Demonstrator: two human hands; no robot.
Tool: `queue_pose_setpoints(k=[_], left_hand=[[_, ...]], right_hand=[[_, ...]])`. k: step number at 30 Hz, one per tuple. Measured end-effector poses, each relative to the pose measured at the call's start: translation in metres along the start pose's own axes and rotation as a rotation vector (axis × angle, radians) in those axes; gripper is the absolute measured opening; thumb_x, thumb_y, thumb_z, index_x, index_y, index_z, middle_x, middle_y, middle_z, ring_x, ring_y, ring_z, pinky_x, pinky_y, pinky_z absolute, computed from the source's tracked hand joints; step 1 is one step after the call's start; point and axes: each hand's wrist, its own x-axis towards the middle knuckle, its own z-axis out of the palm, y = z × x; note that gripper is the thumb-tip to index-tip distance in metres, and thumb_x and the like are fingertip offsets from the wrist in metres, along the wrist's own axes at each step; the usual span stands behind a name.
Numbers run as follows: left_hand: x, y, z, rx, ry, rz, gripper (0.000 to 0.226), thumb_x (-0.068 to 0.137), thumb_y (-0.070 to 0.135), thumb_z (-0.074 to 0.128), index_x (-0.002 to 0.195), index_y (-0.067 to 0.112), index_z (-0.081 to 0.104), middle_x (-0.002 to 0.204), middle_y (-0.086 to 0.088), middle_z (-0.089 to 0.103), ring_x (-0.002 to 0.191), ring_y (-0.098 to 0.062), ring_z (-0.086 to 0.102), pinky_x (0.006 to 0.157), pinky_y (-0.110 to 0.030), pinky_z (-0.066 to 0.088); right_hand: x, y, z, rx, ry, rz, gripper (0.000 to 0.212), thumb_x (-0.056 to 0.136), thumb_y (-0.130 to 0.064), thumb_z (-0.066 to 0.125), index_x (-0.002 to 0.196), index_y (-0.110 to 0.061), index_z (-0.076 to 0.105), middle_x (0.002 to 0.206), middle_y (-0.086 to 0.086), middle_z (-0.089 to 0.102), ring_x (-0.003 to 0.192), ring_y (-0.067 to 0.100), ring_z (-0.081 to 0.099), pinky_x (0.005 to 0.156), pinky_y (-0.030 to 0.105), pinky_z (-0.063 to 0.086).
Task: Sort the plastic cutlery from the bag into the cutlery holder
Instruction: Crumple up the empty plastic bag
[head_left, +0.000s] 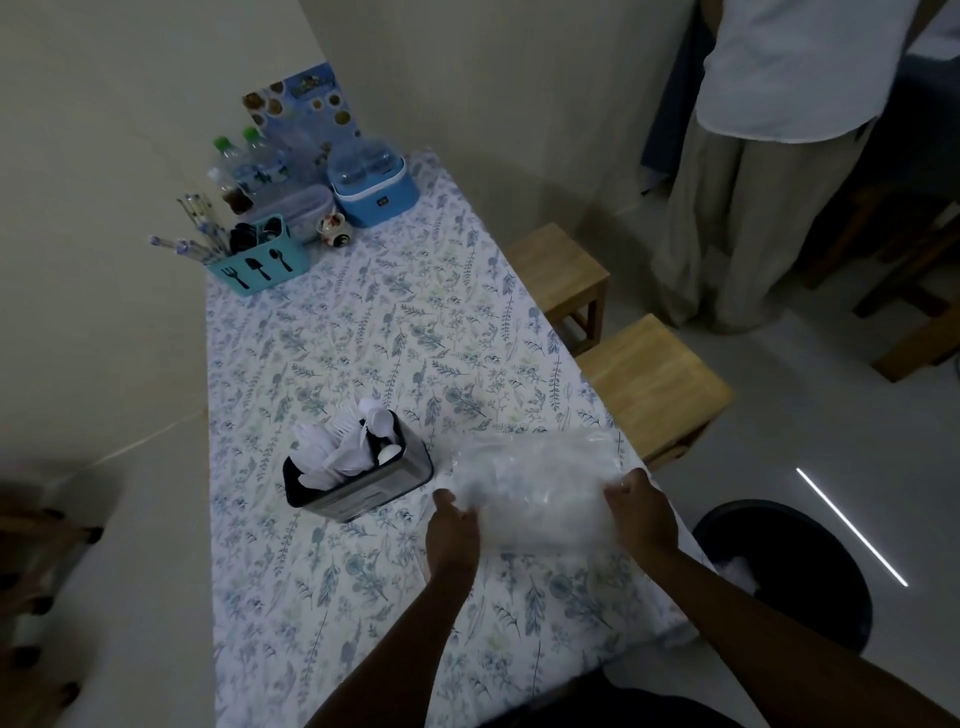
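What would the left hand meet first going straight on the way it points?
The plastic bag that the left hand grips. Beyond it, likely only bare tablecloth; the cutlery holder seems just left of that line.

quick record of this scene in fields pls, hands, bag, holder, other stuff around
cutlery holder: dark, upright, holds white plastic cutlery
bag: clear plastic, right of the cutlery holder, contents too blurred to tell
left hand: grips the bag's left end
right hand: grips the bag's right end
table: covered with a floral cloth
far end: teal caddy, blue box, bottles
floor, right of table: wooden stools, black bin
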Motion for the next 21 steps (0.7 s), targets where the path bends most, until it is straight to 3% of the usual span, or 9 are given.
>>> queue_pose_setpoints(k=[3,6,8,12,15,21], left_hand=[[0.001,-0.005,0.006,0.313,0.08,0.202,0.052,0.086,0.017,0.064,0.132,0.014,0.041,0.137,-0.011,0.046,0.123,-0.027,0.046,0.096,-0.035,0.048],[0.005,-0.007,0.012,0.552,-0.102,0.424,0.065,0.095,0.008,0.044,0.151,0.024,0.016,0.162,-0.003,0.006,0.15,-0.027,0.003,0.12,-0.043,0.02],[0.007,-0.006,0.015,0.591,-0.251,0.504,0.057,0.102,0.019,0.028,0.152,0.027,0.002,0.16,0.005,-0.013,0.147,-0.021,-0.016,0.122,-0.044,0.006],[0.01,-0.009,0.015,0.614,-0.348,0.513,0.058,0.102,0.043,0.018,0.151,0.03,-0.009,0.158,0.007,-0.022,0.145,-0.02,-0.022,0.118,-0.042,-0.004],[0.011,-0.012,0.017,0.632,-0.356,0.52,0.063,0.095,0.051,0.009,0.151,0.03,-0.011,0.159,0.004,-0.02,0.147,-0.022,-0.019,0.117,-0.041,-0.005],[0.01,-0.012,0.019,0.662,-0.342,0.518,0.064,0.094,0.051,0.009,0.151,0.028,-0.01,0.158,0.004,-0.021,0.147,-0.023,-0.017,0.12,-0.047,0.002]], right_hand=[[-0.005,-0.002,0.004,-0.081,0.082,-0.073,0.049,0.086,-0.033,0.062,0.123,-0.008,0.041,0.109,0.018,0.06,0.097,0.035,0.063,0.067,0.039,0.052],[-0.004,0.001,0.007,-0.398,0.083,-0.363,0.067,0.079,-0.017,0.065,0.141,-0.018,0.038,0.135,0.016,0.046,0.114,0.034,0.052,0.07,0.039,0.055],[-0.001,-0.001,0.008,-0.554,0.041,-0.485,0.068,0.076,-0.014,0.066,0.139,-0.025,0.043,0.144,0.016,0.043,0.117,0.036,0.051,0.071,0.042,0.055],[-0.004,-0.002,0.011,-0.577,-0.064,-0.481,0.058,0.082,-0.02,0.062,0.136,-0.032,0.045,0.15,0.012,0.037,0.13,0.037,0.042,0.086,0.049,0.05],[-0.006,0.0,0.011,-0.579,-0.064,-0.488,0.055,0.087,-0.023,0.058,0.139,-0.033,0.041,0.153,0.01,0.033,0.136,0.037,0.035,0.095,0.052,0.044],[-0.006,0.004,0.016,-0.578,-0.062,-0.494,0.054,0.088,-0.025,0.055,0.14,-0.032,0.04,0.153,0.011,0.032,0.138,0.039,0.032,0.099,0.054,0.042]])
